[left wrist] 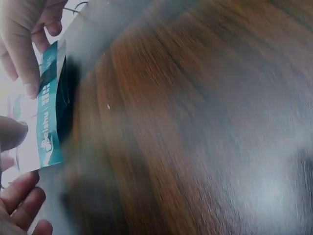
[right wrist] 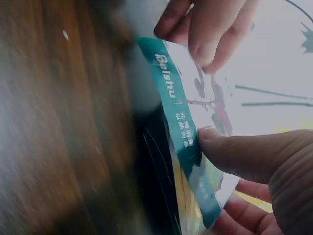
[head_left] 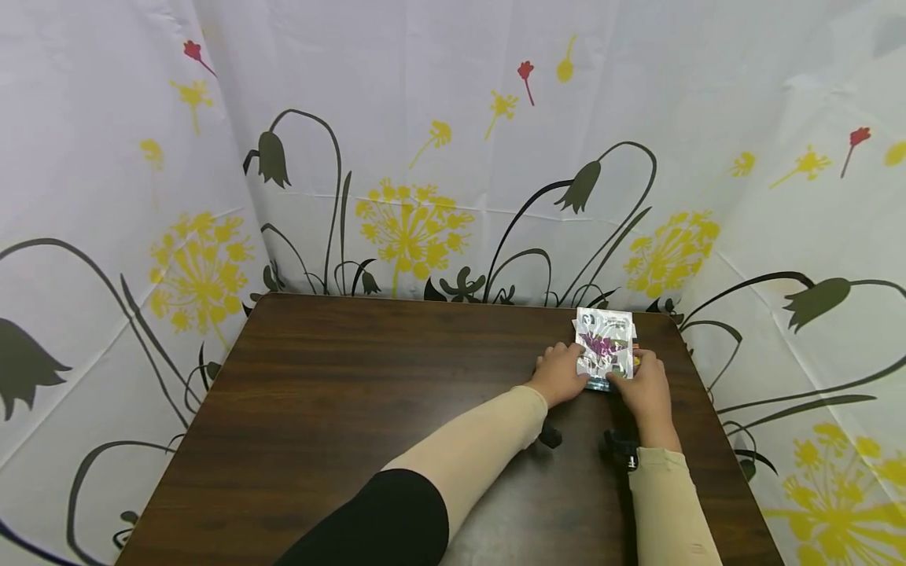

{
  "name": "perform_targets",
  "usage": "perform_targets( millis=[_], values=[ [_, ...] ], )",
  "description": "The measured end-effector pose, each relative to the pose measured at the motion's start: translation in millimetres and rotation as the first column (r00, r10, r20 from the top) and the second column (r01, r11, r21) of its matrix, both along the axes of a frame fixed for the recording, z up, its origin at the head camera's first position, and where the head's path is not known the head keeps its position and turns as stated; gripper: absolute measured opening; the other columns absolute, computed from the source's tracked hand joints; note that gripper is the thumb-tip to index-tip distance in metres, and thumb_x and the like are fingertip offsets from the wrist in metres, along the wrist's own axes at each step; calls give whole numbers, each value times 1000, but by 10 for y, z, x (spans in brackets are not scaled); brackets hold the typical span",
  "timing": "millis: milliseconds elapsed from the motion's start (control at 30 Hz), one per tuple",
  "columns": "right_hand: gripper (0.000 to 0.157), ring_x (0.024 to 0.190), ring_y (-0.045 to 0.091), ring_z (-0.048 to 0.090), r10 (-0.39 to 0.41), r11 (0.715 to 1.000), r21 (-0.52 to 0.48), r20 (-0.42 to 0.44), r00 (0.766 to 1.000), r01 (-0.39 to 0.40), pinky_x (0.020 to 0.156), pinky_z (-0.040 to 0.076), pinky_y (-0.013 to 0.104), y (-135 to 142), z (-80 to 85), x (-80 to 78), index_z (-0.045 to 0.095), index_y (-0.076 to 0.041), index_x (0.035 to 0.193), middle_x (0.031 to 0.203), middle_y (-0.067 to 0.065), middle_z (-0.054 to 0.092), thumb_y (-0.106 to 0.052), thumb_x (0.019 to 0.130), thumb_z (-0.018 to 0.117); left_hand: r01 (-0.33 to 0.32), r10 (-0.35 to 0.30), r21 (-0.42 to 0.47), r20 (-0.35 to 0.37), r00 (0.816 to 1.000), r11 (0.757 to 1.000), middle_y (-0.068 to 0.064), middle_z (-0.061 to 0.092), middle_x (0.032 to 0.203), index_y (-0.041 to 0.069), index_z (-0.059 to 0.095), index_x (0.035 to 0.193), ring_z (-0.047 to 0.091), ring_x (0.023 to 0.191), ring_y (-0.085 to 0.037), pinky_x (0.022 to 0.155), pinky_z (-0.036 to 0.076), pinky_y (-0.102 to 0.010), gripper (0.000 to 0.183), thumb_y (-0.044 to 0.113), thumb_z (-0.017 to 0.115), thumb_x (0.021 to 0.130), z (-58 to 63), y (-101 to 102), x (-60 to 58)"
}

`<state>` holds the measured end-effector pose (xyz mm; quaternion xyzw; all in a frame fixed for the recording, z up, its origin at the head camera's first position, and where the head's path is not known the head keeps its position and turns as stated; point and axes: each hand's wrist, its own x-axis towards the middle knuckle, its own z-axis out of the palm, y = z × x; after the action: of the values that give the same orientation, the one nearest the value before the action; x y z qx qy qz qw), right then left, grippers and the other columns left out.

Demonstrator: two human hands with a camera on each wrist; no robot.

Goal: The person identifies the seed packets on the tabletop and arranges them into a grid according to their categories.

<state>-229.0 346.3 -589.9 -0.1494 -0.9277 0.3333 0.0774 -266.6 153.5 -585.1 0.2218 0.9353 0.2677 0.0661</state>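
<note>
1. Head view: silvery packet (head_left: 605, 342) is at the far right of the brown tabletop (head_left: 340, 393), near the back edge, right edge not far off.
2. Room to move: mostly leftward, wood running across to the left edge. Flowered cloth (head_left: 439, 102) hangs just past the back edge, tight there.
3. Left hand (head_left: 561, 375) pinches packet's left side, thumb over, fingers under.
4. Right hand (head_left: 647, 393) pinches right side, thumb at the edge of the teal strip (right wrist: 171, 107).
5. Head only: both sleeves, table's left and right edges.
6. Wrist views only: "Beishu" readable on strip.
7. Right wrist: yellowish layer (right wrist: 185, 200) under packet, dark patch beside it; packaging or shadow, can't tell.
</note>
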Motion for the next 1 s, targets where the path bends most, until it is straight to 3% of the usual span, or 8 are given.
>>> perform_targets(
  millis=[33,300,500,633,800,900,1000],
  values=[
    [78,113,49,55,15,1000,2,-2,1000,-15,99,45,66,-25,-9,-5,44,14,151,133,39,53,-20,93,84,-17,17,-22,-1,1000,1000,-5,66,135,20,60,152,59,121,-22,94,46,-35,51,37,70,105,39,-21,17],
    [72,126,55,53,116,993,41,-43,992,-114,106,46,67,-272,-94,-42,52,13,145,137,42,54,-15,89,87,-108,92,-203,-88,992,973,-6,66,126,28,62,148,58,112,-23,88,46,-37,62,56,80,96,-24,-105,36],
    [63,126,56,50,177,981,82,-2,984,-176,108,45,68,-475,-139,-66,60,8,141,136,40,49,-12,88,88,-166,140,-275,-109,984,947,-8,65,124,29,60,150,55,111,-25,84,44,-37,66,58,80,94,-154,-149,-59],
    [59,120,52,50,205,973,109,-13,979,-202,103,46,67,-585,-186,-82,66,3,139,128,37,52,-9,86,90,-183,156,-313,-111,982,932,-10,59,124,29,59,148,50,110,-26,83,42,-37,67,61,80,93,-157,-216,-102],
    [54,122,53,50,241,954,196,-58,969,-226,103,42,66,-652,-198,-89,73,0,132,126,36,58,-10,83,93,-106,77,-313,-103,992,944,-12,51,145,23,59,149,47,130,-29,98,45,-42,65,55,79,97,-121,-311,-115],
    [51,124,55,51,286,933,243,-56,957,-265,106,40,66,-690,-194,-106,76,0,128,130,34,60,-10,82,93,-9,-25,-318,-104,994,948,-7,47,164,21,57,155,45,150,-27,110,46,-48,62,49,74,102,-80,-383,-112],
    [46,120,54,56,335,912,267,-44,941,-312,104,44,64,-737,-179,-131,77,1,126,130,30,64,-7,83,91,60,-103,-329,-113,988,942,2,48,169,23,56,158,46,156,-21,115,45,-51,59,46,69,106,-21,-463,-96]
  ],
)
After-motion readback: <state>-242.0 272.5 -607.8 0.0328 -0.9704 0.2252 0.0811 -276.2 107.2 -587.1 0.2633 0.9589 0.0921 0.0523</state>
